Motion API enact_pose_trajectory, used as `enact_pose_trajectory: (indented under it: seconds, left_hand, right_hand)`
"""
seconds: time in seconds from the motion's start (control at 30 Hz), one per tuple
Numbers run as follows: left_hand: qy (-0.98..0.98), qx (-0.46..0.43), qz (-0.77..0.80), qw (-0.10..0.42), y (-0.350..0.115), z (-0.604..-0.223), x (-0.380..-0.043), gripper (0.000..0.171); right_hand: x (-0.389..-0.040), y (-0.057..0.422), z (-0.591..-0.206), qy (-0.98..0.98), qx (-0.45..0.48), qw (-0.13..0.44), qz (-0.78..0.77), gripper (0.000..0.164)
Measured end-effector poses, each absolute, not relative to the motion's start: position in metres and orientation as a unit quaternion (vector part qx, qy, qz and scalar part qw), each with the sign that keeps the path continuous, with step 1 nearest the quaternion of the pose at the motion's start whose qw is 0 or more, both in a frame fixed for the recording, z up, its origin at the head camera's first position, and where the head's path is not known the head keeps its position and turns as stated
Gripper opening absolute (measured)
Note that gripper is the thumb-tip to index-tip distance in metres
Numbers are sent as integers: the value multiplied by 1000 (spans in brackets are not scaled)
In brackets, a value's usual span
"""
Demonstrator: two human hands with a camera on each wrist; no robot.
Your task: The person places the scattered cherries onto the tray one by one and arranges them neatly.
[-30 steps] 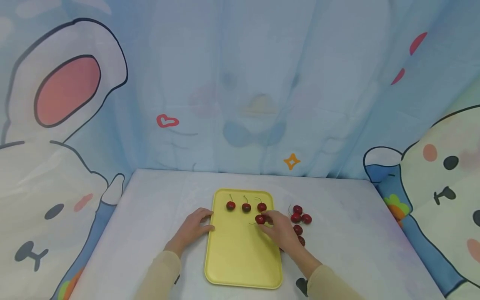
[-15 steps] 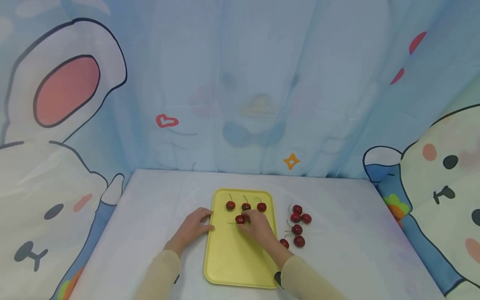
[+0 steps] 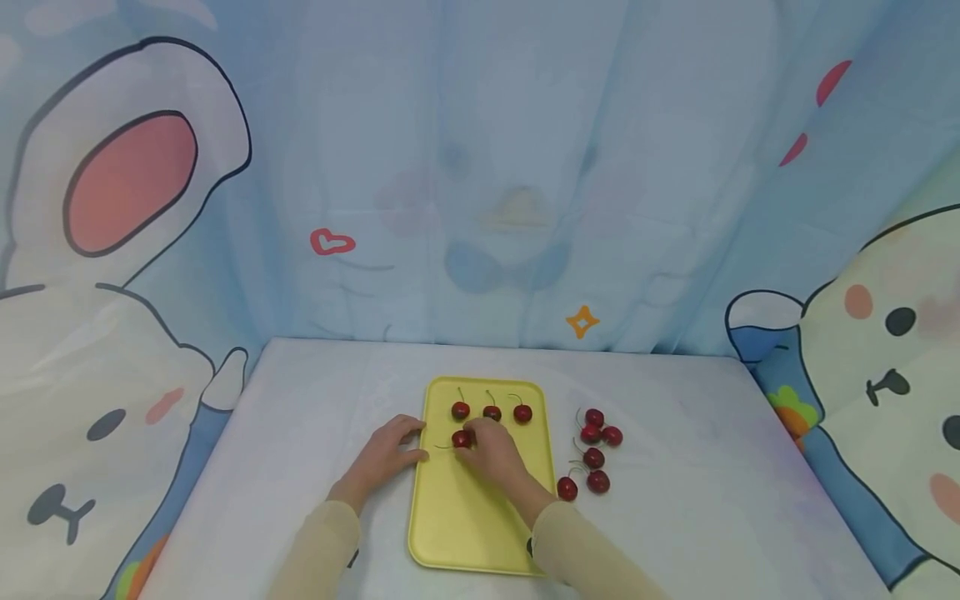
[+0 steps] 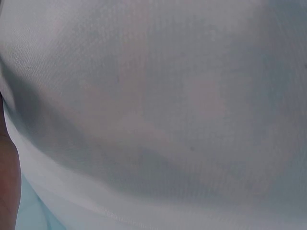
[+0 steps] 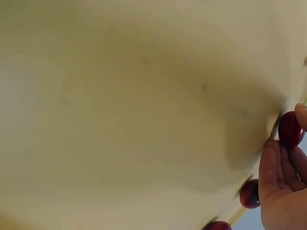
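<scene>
In the head view a yellow tray (image 3: 465, 525) lies on the table. My right hand (image 3: 493, 454) pinches a dark red cherry (image 3: 461, 439) between thumb and fingertips, its stem pointing left. That cherry is low over the tray, just in front of the leftmost of three cherries (image 3: 461, 410) lined up near the far rim. The right wrist view shows the same pinched cherry (image 5: 289, 128) beside the fingers (image 5: 269, 167). My left hand (image 3: 384, 457) touches the tray's left rim with fingertips and thumb. Only a sliver of the left hand (image 4: 8, 179) shows in the left wrist view.
Several stemmed cherries (image 3: 593, 458) lie in a loose group on the white tabletop (image 3: 675, 467), right of the tray. A blue curtain (image 3: 510, 167) with cartoon animals hangs behind the table and along both sides.
My right hand has moved left across the tray with the cherry, from below the right end of the row to below its left end. My left hand has stayed at the rim.
</scene>
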State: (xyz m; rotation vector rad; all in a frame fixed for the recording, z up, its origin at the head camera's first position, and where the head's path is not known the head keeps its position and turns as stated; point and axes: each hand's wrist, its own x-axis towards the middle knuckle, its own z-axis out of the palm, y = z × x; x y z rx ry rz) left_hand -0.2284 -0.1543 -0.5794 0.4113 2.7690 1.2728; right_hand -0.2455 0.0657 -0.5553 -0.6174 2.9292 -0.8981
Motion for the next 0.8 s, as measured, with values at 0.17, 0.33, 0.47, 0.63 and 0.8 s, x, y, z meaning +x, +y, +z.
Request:
enact_pose_trajectory:
  seconds: [0.17,0.33,0.47,0.63,0.8]
  left_hand:
    - [898,141,416,29,-155,-582,-230,48]
    - [899,145,412,25,-155,-582,-229,48]
    - [903,148,404,21,-155,-581,-229,47]
    - [901,147,407,22,-155,-580,-229,47]
    - [904,146,402,21,-155,-579,-228,47]
  right_hand:
    - [-246,61,-555,940,-204,4,-272,32]
    - [-246,58,-555,944,-200,10,-262,34]
    - [-246,57,-554,946,-192,14,-259,35]
    - [-245,57,-553,946,-186,20,-265,36]
    - [-244,58,-553,944,-192,13,-267,34]
